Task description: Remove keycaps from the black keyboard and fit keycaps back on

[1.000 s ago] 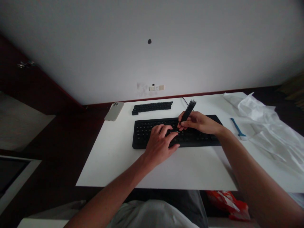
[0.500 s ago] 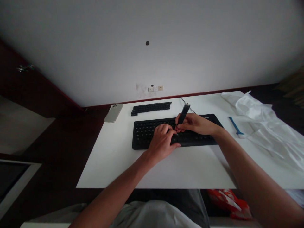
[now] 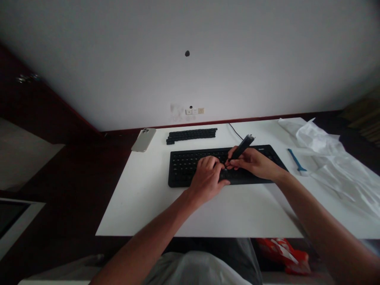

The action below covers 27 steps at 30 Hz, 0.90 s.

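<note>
A black keyboard (image 3: 181, 180) lies flat on the white table, with pale spots across its left part where keycaps look to be off. My right hand (image 3: 252, 160) grips a black stick-shaped tool (image 3: 242, 147) like a pen. Its lower tip is hidden by my fingers, close over the keys, and its upper end leans right. My left hand (image 3: 206, 174) rests on the middle of the keyboard, thumb apart from the bent fingers. Its index fingertip is beside the right fingertips; whether it touches a key cannot be made out.
Rows of black keycaps (image 3: 192, 135) lie behind the keyboard, a phone (image 3: 144, 140) to their left. On the right are a blue brush (image 3: 297, 160) and crumpled white sheeting (image 3: 332, 158). A thin cable (image 3: 235, 130) runs back from the keyboard toward the wall.
The black tool has tilted from nearly upright to leaning more to the right. Both hands and the keyboard appear slightly further right in view, with the left hand still on the keys.
</note>
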Available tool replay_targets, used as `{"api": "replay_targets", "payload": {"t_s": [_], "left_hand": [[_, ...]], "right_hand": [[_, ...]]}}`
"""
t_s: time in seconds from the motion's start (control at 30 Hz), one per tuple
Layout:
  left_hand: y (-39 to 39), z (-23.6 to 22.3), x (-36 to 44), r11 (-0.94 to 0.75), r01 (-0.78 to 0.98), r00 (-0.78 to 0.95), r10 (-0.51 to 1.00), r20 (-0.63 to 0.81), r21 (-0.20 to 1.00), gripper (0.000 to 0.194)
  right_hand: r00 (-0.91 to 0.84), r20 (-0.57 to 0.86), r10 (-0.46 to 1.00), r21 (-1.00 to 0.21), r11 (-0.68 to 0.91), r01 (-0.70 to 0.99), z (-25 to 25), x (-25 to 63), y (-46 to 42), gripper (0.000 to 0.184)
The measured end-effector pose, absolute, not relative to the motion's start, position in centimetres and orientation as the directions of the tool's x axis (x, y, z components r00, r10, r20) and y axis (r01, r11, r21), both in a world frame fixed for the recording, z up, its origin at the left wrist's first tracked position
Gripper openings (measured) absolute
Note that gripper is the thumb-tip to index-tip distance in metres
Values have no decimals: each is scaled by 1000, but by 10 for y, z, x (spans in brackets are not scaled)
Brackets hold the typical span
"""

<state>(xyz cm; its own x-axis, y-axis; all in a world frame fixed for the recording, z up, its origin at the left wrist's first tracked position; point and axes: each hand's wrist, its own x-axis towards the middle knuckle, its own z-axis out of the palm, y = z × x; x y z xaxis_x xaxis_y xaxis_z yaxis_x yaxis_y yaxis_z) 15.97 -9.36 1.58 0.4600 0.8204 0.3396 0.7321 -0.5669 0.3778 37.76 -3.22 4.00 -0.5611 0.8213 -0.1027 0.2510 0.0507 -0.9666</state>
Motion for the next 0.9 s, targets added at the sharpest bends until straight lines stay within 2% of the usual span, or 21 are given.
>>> {"api": "replay_targets", "payload": {"t_s": [0.17, 0.3, 0.57, 0.67, 0.8, 0.9], "left_hand": [[-103, 19, 161, -526, 778, 408, 839, 361, 342, 44], [-109, 23, 159, -512, 795, 391, 842, 372, 324, 41], [-113, 23, 157, -558, 776, 441, 814, 377, 296, 31], [-113, 21, 157, -554, 780, 440, 816, 376, 292, 32], [-113, 20, 158, -552, 784, 436, 815, 383, 284, 33], [-113, 21, 158, -558, 781, 439, 811, 387, 282, 34]], "right_hand": [[-580, -41, 814, -927, 185, 326, 45, 374, -35, 29], [-608, 2, 794, -841, 330, 429, 48, 375, -37, 25], [-757, 28, 653, -734, 527, 428, 68, 373, -40, 19], [-749, 29, 661, -760, 501, 414, 68, 374, -40, 23], [-704, 42, 709, -889, 348, 297, 54, 382, -37, 29], [-683, 35, 729, -929, 276, 247, 44, 389, -35, 26]]}}
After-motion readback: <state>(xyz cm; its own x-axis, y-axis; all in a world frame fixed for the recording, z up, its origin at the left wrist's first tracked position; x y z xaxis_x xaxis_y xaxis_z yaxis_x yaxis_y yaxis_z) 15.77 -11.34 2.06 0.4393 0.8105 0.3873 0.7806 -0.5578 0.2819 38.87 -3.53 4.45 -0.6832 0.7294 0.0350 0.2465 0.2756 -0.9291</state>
